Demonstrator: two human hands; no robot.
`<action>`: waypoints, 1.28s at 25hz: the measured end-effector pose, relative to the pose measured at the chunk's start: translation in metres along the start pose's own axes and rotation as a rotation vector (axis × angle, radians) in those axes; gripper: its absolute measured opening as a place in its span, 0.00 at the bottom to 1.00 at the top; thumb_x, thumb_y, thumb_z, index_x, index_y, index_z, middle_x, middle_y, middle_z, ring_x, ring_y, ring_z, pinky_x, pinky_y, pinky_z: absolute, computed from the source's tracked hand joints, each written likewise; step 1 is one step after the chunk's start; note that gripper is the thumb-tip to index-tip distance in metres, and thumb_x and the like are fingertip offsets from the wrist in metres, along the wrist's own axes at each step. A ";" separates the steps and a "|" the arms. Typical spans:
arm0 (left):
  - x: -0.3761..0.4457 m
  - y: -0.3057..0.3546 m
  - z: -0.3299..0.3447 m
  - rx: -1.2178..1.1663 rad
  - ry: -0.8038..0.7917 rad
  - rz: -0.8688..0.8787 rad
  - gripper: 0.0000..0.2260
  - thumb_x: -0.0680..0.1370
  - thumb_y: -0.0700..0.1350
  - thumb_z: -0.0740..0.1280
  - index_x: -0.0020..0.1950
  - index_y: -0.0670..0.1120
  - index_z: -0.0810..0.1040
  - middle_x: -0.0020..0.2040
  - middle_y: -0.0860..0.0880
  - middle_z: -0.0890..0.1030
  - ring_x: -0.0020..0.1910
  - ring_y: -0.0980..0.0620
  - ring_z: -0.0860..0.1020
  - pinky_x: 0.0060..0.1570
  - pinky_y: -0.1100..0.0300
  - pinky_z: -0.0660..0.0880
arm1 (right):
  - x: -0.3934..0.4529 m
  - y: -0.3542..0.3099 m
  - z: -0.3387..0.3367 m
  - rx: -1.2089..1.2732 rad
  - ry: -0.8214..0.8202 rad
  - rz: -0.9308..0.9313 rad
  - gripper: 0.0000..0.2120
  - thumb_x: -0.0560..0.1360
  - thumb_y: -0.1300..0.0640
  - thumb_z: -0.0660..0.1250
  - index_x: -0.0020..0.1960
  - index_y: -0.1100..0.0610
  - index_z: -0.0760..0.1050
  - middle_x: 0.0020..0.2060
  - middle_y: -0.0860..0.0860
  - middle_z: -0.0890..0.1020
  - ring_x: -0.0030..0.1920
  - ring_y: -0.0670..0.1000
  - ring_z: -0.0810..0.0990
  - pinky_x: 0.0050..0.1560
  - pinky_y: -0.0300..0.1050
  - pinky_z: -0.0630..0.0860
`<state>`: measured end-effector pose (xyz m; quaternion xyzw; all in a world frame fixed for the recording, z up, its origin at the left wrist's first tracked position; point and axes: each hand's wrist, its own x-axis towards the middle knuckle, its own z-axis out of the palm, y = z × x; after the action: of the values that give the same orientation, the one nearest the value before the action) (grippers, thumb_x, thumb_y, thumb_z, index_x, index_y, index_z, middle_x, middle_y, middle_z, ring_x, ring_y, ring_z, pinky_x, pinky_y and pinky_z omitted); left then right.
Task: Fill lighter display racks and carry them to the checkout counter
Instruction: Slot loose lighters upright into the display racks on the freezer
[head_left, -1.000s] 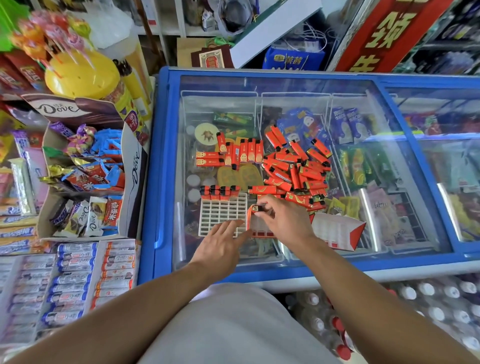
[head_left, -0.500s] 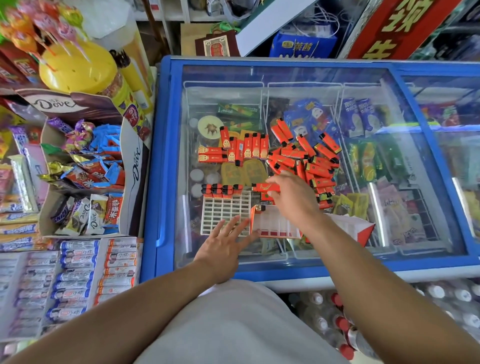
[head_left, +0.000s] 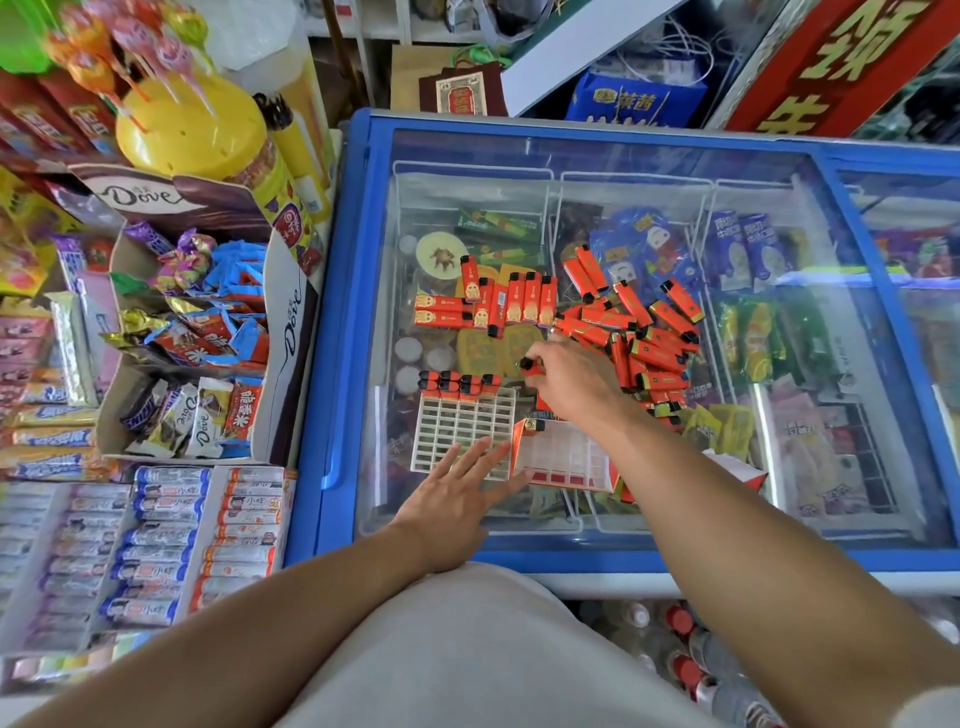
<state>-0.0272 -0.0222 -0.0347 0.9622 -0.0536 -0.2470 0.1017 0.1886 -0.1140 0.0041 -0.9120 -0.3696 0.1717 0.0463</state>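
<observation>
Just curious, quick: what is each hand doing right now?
Left hand: open, fingers straight, resting on the white rack.
Right hand: pinching one red lighter.

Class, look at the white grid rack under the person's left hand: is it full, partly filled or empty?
Partly filled. The white rack holds one row of lighters along its far edge; its other cells show empty. The left hand rests on its near edge.

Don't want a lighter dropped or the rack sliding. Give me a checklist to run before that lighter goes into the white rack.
1. Lighter held by right hand: ok, pinched at the fingertips.
2. White rack steadied: ok, left hand lies flat on its near edge.
3. Free slots: ok, only the far row holds lighters.
4. Lighter turned cap-up: cannot tell.
5. Loose pile within reach: ok, beside the right hand.
6. Second rack filled: not ok, one lighter in it.
</observation>
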 end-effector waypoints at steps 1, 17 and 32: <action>0.000 -0.001 0.000 0.000 -0.004 0.004 0.38 0.82 0.48 0.59 0.81 0.60 0.34 0.81 0.47 0.31 0.79 0.46 0.30 0.79 0.43 0.37 | -0.007 0.000 -0.009 0.079 0.048 0.008 0.15 0.78 0.49 0.70 0.63 0.49 0.77 0.58 0.47 0.80 0.50 0.49 0.81 0.45 0.44 0.76; 0.001 0.002 0.005 0.023 -0.070 -0.012 0.45 0.81 0.51 0.64 0.79 0.59 0.28 0.79 0.47 0.28 0.76 0.45 0.26 0.78 0.42 0.35 | -0.097 0.008 0.018 0.263 0.230 0.029 0.08 0.73 0.49 0.75 0.50 0.49 0.82 0.41 0.39 0.75 0.40 0.42 0.73 0.39 0.41 0.75; 0.002 0.002 0.009 0.032 -0.072 -0.025 0.46 0.81 0.53 0.64 0.77 0.60 0.25 0.79 0.47 0.27 0.76 0.45 0.26 0.78 0.42 0.35 | -0.080 0.013 -0.018 0.226 0.196 0.025 0.08 0.76 0.41 0.69 0.50 0.44 0.80 0.48 0.38 0.79 0.40 0.38 0.77 0.36 0.36 0.72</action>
<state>-0.0298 -0.0261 -0.0433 0.9548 -0.0491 -0.2817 0.0813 0.1500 -0.1781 0.0402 -0.9180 -0.3302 0.1229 0.1822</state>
